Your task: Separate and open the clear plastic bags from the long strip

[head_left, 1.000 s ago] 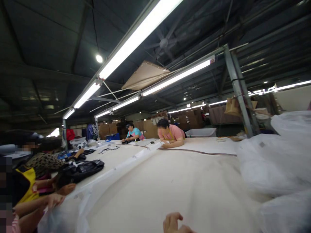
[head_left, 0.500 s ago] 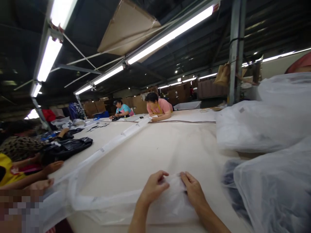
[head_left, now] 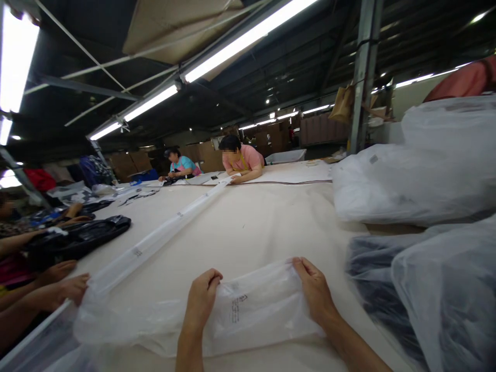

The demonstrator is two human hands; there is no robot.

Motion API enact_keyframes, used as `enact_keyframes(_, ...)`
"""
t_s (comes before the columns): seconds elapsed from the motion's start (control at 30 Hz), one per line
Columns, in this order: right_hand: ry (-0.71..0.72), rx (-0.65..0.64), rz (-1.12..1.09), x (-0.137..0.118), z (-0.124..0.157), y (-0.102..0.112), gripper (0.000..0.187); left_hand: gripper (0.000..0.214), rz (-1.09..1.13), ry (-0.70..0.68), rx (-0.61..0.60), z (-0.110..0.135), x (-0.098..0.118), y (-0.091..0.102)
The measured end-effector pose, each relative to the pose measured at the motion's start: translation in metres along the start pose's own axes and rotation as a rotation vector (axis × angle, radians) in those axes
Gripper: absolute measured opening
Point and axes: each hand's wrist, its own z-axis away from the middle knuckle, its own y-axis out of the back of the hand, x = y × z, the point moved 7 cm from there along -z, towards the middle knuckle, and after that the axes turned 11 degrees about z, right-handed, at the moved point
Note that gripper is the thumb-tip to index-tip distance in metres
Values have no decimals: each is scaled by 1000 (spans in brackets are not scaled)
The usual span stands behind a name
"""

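Long cream desk (head_left: pixel 251 222), busy workshop. Left hand (head_left: pixel 203 299) and right hand (head_left: pixel 315 294) each pinch the clear plastic bag (head_left: pixel 256 310); thin film may tear or slip if tugged unevenly.

I'm in a garment-packing workshop: polybag strip (head_left: pixel 155 241) along a cloth-covered table (head_left: pixel 263 222), co-workers (head_left: pixel 241 160) at twelve, bagged bundles (head_left: pixel 406 181) at three o'clock.

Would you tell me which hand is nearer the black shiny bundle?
Left: the left hand, gripping the clear plastic bag, sits right of the black shiny bundle, apart; the right hand grips farther right.
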Motion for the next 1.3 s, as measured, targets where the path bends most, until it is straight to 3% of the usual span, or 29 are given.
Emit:
enact_keyframes(0.07, -20, 10, -43, 3, -1, 1, 47, 28, 71, 3, -17, 1, 3, 0)
enact_keyframes(0.2, -17, 45, -51, 4, -4, 8, 46, 29, 168, -15, -166, 12, 19, -10)
enact_keyframes(0.3, -22, 109, -25, 1, -9, 17, 49, 65, 182, 16, -273, 23, 29, -21)
enact_keyframes(0.37, -22, 132, -9, -2, -11, 20, 49, 74, 156, 13, -306, 26, 34, -29)
enact_keyframes(0.43, -20, 128, -6, -4, -13, 20, 49, 59, 107, -31, -288, 25, 38, -34)
enact_keyframes(0.53, -22, 120, -14, -6, -12, 19, 49, 13, 106, -61, -214, 17, 38, -36)
enact_keyframes(0.7, -24, 95, -38, -7, -9, 17, 50, 28, 469, 83, -125, 9, 23, -28)
enact_keyframes(0.8, -27, 64, -69, -6, -9, 15, 51, 30, 578, 147, -118, 9, 15, -26)
enact_keyframes(1.1, -46, 68, -152, -1, -13, 18, 50, 32, 542, 181, -121, 12, 13, -20)
enact_keyframes(1.3, -62, 92, -162, 0, -17, 22, 51, 34, 525, 294, -257, 21, 7, -18)
